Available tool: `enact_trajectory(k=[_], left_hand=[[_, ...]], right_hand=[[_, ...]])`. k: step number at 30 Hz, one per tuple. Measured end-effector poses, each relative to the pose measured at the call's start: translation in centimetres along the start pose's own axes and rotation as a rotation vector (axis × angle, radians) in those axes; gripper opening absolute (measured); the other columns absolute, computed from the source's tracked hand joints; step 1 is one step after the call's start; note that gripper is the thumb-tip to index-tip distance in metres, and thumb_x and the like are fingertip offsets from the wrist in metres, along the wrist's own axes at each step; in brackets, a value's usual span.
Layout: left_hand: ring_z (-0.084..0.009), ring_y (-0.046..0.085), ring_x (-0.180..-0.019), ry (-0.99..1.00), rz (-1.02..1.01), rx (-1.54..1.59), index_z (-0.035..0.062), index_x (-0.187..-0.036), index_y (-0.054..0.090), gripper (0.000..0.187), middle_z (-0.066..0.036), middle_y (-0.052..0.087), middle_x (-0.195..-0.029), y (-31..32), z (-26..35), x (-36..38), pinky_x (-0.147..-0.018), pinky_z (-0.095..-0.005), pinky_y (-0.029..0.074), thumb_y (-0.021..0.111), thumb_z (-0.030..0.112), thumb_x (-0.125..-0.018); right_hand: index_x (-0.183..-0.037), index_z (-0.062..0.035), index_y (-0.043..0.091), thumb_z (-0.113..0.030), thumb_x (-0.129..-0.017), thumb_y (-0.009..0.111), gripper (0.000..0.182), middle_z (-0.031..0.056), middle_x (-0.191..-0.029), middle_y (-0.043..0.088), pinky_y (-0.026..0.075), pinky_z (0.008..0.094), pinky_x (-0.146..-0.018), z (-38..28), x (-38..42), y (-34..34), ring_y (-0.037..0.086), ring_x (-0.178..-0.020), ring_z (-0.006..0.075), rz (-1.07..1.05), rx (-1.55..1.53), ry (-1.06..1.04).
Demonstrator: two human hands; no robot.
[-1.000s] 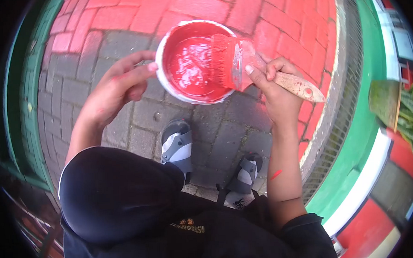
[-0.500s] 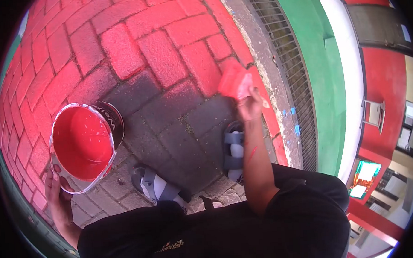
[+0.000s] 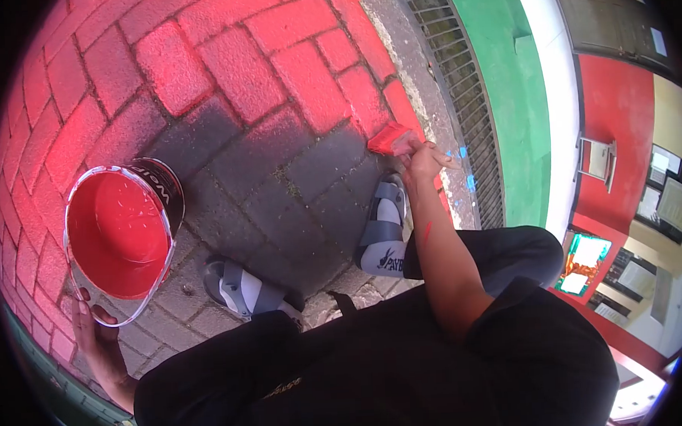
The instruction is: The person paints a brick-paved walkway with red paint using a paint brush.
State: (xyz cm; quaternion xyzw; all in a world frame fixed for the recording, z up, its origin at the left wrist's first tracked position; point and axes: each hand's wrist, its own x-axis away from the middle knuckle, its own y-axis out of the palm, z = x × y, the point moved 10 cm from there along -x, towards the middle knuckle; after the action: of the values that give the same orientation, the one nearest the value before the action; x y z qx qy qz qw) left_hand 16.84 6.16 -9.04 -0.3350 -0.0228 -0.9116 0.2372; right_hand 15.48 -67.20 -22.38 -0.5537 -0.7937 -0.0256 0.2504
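My right hand [image 3: 424, 162] is closed around a wide paintbrush [image 3: 391, 138] whose bristles are coated in red paint. The bristles are at the pavers, near the border between red and bare grey ones. A red streak marks my right forearm. On the left stands a dark paint bucket [image 3: 174, 193], its inside covered with red paint [image 3: 121, 234]. My left hand [image 3: 95, 338] grips the near side of the bucket, fingers at its wire handle and rim. My sandalled feet rest on the ground between bucket and brush.
Red-painted pavers [image 3: 243, 72] spread ahead and left; unpainted grey pavers [image 3: 268, 205] lie before my feet. To the right run a concrete kerb [image 3: 419, 80], a metal drain grate [image 3: 465, 93] and a green strip [image 3: 514, 91]. A red wall [image 3: 614, 110] stands beyond.
My view has shifted, so the pavement and bucket appear further left. The brush has come down towards the pavers by the kerb-side row. My left hand stays on the bucket.
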Motion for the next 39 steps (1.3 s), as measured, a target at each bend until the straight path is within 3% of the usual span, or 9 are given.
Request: enact_trajectory(k=[2, 4, 10, 16, 19, 21, 28, 31, 39], left_hand=[[-0.0052, 0.044, -0.069, 0.007, 0.024, -0.004, 0.0046, -0.123, 0.056, 0.038, 0.002, 0.049, -0.078, 0.4, 0.4, -0.4, -0.063, -0.018, 0.031, 0.057, 0.031, -0.096], [-0.0051, 0.044, -0.071, 0.018, -0.006, -0.034, 0.004, -0.124, 0.056, 0.038, 0.002, 0.053, -0.086, 1.0, 1.3, -0.3, -0.064, -0.0181, 0.033, 0.057, 0.029, -0.096], [-0.005, 0.045, -0.075, 0.063, 0.078, -0.022, 0.0018, -0.132, 0.05, 0.047, 0.0, 0.053, -0.114, -0.4, 0.5, -0.6, -0.068, -0.0191, 0.038, 0.058, 0.028, -0.095], [-0.005, 0.045, -0.073, 0.032, 0.043, -0.025, 0.0008, -0.134, 0.048, 0.047, 0.001, 0.055, -0.101, -0.8, -0.1, -0.9, -0.067, -0.0196, 0.038, 0.056, 0.026, -0.095], [-0.0048, 0.045, -0.072, 0.008, -0.003, -0.026, 0.0003, -0.134, 0.049, 0.046, 0.002, 0.055, -0.096, -0.7, -0.1, -1.0, -0.067, -0.0199, 0.037, 0.055, 0.026, -0.095], [-0.0049, 0.045, -0.073, 0.025, -0.042, -0.022, 0.0002, -0.133, 0.05, 0.045, 0.001, 0.055, -0.096, -0.8, -0.1, -1.2, -0.067, -0.02, 0.037, 0.055, 0.025, -0.096], [-0.0058, 0.046, -0.077, 0.043, 0.033, -0.03, 0.0001, -0.133, 0.05, 0.044, 0.001, 0.056, -0.107, -0.9, -0.2, -1.0, -0.07, -0.0201, 0.038, 0.054, 0.023, -0.096], [-0.0062, 0.047, -0.08, 0.036, -0.034, -0.026, 0.0006, -0.134, 0.05, 0.044, 0.0, 0.056, -0.116, -1.5, -0.6, -1.5, -0.072, -0.0207, 0.039, 0.054, 0.023, -0.097], [-0.006, 0.05, -0.09, 0.015, 0.058, -0.038, 0.0002, -0.134, 0.05, 0.044, -0.004, 0.055, -0.124, -2.3, -0.6, -0.9, -0.08, -0.0205, 0.041, 0.054, 0.023, -0.097]], right_hand=[[-0.085, -0.0102, 0.05, -0.002, -0.084, 0.06, 0.013, 0.0057, -0.083, 0.062, 0.055, 0.037, -0.064, -0.4, -0.1, -0.9, 0.065, -0.074, 0.0209, 0.073, 0.115, -0.073], [-0.078, -0.0049, 0.059, -0.007, -0.083, 0.06, 0.005, 0.0084, -0.076, 0.063, 0.054, 0.0398, -0.069, -4.1, 0.4, 1.6, 0.064, -0.073, 0.0234, 0.144, 0.76, -0.877], [-0.08, 0.0042, 0.063, -0.022, -0.085, 0.058, 0.027, 0.0266, -0.082, 0.066, 0.049, 0.0518, -0.078, -6.5, 3.5, 17.6, 0.065, -0.087, 0.0444, 0.086, 0.961, -0.616], [-0.096, 0.0061, 0.061, -0.016, -0.085, 0.057, 0.024, 0.023, -0.091, 0.068, 0.052, 0.047, -0.079, -8.0, -1.7, 23.7, 0.067, -0.089, 0.0368, -0.07, 0.661, -0.463], [-0.09, 0.0034, 0.053, -0.002, -0.086, 0.053, 0.007, 0.0216, -0.079, 0.065, 0.051, 0.0345, -0.043, -6.8, -3.1, 23.0, 0.066, -0.055, 0.0276, -0.223, 0.278, -0.397], [-0.093, 0.0025, 0.056, -0.01, -0.083, 0.062, 0.017, 0.0137, -0.083, 0.066, 0.055, 0.0345, -0.068, -3.4, -5.1, 17.6, 0.067, -0.078, 0.0235, -0.072, 0.232, -0.385], [-0.097, 0.0021, 0.055, -0.008, -0.088, 0.053, 0.014, 0.0143, -0.079, 0.065, 0.057, 0.0376, -0.054, -0.8, -4.1, 0.5, 0.066, -0.066, 0.0235, 0.0, 0.37, -0.216], [-0.07, 0.0019, 0.061, -0.008, -0.082, 0.058, 0.015, 0.0119, -0.069, 0.065, 0.054, 0.0345, -0.056, -5.3, 2.4, 4.4, 0.065, -0.059, 0.0232, 0.097, 0.483, -0.498], [-0.104, 0.0032, 0.056, -0.011, -0.079, 0.064, 0.03, 0.0177, -0.099, 0.066, 0.056, 0.0373, -0.073, -5.8, -4.7, 21.2, 0.068, -0.09, 0.0305, -0.21, 0.343, -0.333]])
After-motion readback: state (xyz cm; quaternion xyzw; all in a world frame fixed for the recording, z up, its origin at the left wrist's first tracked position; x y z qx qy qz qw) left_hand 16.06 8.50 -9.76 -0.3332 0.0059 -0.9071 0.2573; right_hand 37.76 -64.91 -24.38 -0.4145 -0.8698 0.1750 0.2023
